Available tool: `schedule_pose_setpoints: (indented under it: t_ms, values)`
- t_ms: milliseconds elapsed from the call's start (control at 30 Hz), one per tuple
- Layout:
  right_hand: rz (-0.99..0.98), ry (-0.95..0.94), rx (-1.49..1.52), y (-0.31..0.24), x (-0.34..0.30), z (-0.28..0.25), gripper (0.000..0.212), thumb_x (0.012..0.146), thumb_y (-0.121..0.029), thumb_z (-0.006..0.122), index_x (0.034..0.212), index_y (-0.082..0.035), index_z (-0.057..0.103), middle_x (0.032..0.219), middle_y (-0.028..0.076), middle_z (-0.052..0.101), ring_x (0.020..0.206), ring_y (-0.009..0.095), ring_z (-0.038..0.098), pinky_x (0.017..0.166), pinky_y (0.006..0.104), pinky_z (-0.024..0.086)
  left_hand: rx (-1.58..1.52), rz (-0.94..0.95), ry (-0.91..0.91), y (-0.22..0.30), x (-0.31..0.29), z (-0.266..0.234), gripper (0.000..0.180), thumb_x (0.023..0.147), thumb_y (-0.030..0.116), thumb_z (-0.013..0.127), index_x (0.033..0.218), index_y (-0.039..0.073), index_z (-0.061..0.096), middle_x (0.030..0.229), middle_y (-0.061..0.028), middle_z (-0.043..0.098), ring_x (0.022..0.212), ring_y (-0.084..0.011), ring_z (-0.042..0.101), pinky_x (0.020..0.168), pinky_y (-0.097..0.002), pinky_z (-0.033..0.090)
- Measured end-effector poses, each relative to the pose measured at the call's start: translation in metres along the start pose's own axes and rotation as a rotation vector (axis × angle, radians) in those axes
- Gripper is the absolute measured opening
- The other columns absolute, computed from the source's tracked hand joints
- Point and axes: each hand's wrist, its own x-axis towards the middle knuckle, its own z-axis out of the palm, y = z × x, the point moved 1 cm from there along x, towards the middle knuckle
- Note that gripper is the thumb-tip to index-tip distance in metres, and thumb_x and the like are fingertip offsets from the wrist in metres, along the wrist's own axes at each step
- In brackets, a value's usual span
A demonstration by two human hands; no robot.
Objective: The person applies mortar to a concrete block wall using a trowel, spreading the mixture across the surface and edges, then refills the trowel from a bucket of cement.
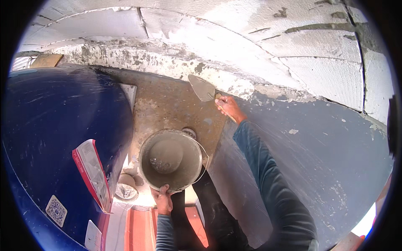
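My right hand [228,107] is closed around the wooden handle of a pointed trowel [202,88]. The trowel's grey blade lies close to the rough, mortar-smeared foot of the white block wall [176,67]; whether it touches cannot be told. At the near rim of a bucket [145,144], my left hand [162,199] grips the edge, with part of its fingers hidden beneath. The bucket is coated grey inside and its wire handle hangs to the right. Some wet grey mortar [161,164] sits at its bottom.
A large dark blue rounded tank [63,121] with a torn red and white label [90,167] fills the left. To the right stands a broad grey surface [310,154]. A brown board [167,104] lies between them. Beside the bucket is a small container [126,191] with whitish residue.
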Motion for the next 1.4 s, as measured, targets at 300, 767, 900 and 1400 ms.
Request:
schedule_pose_setpoints:
  t_ms: [300,767,900,1400]
  values:
    - [-0.066,0.148,0.083,0.008,0.001,-0.007,0.025,0.103,-0.025,0.065,0.102,0.000,0.069,0.075,0.001,0.065,0.058,0.008,0.056,0.052,0.0256,0.044,-0.064,-0.063,0.070,-0.021,0.009,0.008,0.078,0.083,-0.008,0.059,0.154,0.010,0.033,0.137,-0.0116,0.052,0.115,-0.0240,0.061,0.089,-0.0425,0.063]
    - [-0.147,0.184,0.205,0.023,-0.005,-0.015,0.023,0.098,-0.017,0.072,0.109,0.002,0.070,0.083,0.003,0.068,0.066,0.009,0.059,0.060,0.0266,0.049,-0.116,0.040,0.090,-0.002,-0.002,0.018,0.073,0.080,-0.008,0.055,0.149,0.008,0.036,0.135,-0.0131,0.052,0.118,-0.0276,0.061,0.087,-0.0463,0.065]
    - [-0.357,0.163,0.079,-0.018,-0.096,-0.013,0.022,0.097,-0.014,0.073,0.111,0.000,0.065,0.087,0.001,0.068,0.075,0.009,0.061,0.067,0.0276,0.052,-0.099,0.070,0.075,0.011,-0.009,0.020,0.063,0.085,-0.006,0.056,0.144,0.009,0.040,0.124,-0.0098,0.058,0.101,-0.0209,0.065,0.078,-0.0388,0.067]
    - [-0.726,-0.455,-0.944,-0.209,-0.365,0.155,0.032,0.096,-0.028,0.066,0.116,-0.003,0.064,0.106,0.023,0.072,0.094,0.047,0.069,0.081,0.0559,0.054,-0.291,0.159,0.174,0.023,-0.136,-0.079,0.089,0.077,-0.015,0.052,0.161,0.007,0.031,0.146,-0.0104,0.054,0.131,-0.0232,0.052,0.109,-0.0308,0.040]
